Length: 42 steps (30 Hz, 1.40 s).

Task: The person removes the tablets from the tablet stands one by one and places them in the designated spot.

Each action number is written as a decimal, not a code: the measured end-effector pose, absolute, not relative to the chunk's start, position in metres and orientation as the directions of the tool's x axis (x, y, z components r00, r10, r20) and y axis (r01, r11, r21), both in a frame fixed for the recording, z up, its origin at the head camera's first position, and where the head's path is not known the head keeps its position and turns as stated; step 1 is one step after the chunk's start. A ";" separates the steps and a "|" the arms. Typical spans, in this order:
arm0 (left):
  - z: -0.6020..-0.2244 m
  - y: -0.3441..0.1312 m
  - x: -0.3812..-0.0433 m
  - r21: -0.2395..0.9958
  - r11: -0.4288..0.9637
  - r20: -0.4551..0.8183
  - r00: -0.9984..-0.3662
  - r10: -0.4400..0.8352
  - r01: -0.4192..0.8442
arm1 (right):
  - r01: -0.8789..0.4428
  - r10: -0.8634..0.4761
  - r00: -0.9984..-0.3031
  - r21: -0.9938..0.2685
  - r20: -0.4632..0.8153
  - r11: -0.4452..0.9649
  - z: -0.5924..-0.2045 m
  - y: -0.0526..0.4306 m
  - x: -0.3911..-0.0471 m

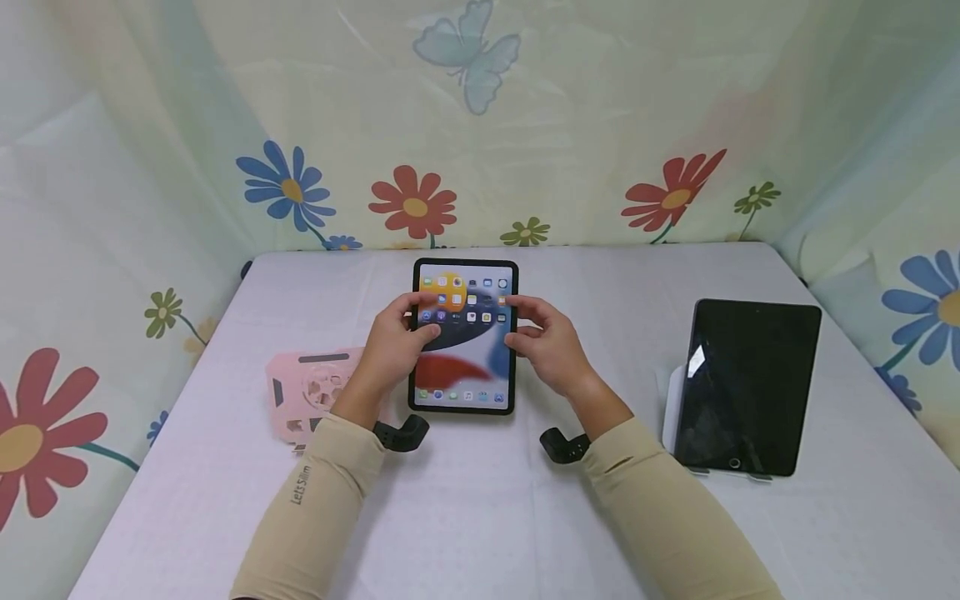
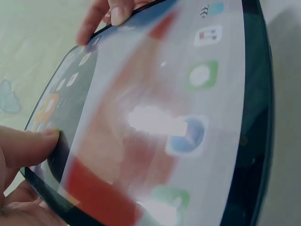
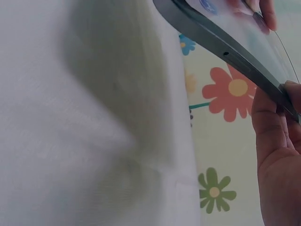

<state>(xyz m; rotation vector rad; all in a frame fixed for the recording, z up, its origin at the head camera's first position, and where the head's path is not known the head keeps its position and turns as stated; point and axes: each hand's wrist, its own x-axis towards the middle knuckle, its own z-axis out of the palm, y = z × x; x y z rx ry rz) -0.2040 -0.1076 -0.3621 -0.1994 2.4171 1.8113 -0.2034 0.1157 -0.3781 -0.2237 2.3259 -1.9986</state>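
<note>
A lit tablet (image 1: 465, 358) with a dark frame and rows of app icons is held upright above the table by both hands. My left hand (image 1: 392, 342) grips its left edge, with the thumb lying over the screen. On the opposite edge, my right hand (image 1: 553, 343) pinches the tablet between thumb and fingers. Close up in the left wrist view, the screen (image 2: 141, 108) shows glare, and the left thumb (image 2: 33, 143) presses on it. The right wrist view has the tablet's grey side edge (image 3: 225, 54) resting in the right hand (image 3: 280, 155).
A pink perforated stand (image 1: 300, 387) lies on the left of the white-covered table (image 1: 480, 517), partly behind the left forearm. To the right, a second tablet (image 1: 746, 387) with a dark screen leans on a white stand (image 1: 672, 408). A flowered cloth (image 1: 570, 125) hangs behind.
</note>
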 end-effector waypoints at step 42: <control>-0.413 -0.090 -0.210 0.958 0.215 -0.174 -0.981 -0.090 -0.190 | 0.060 -0.126 -0.989 -0.983 -0.083 0.172 -0.418 0.123 -0.212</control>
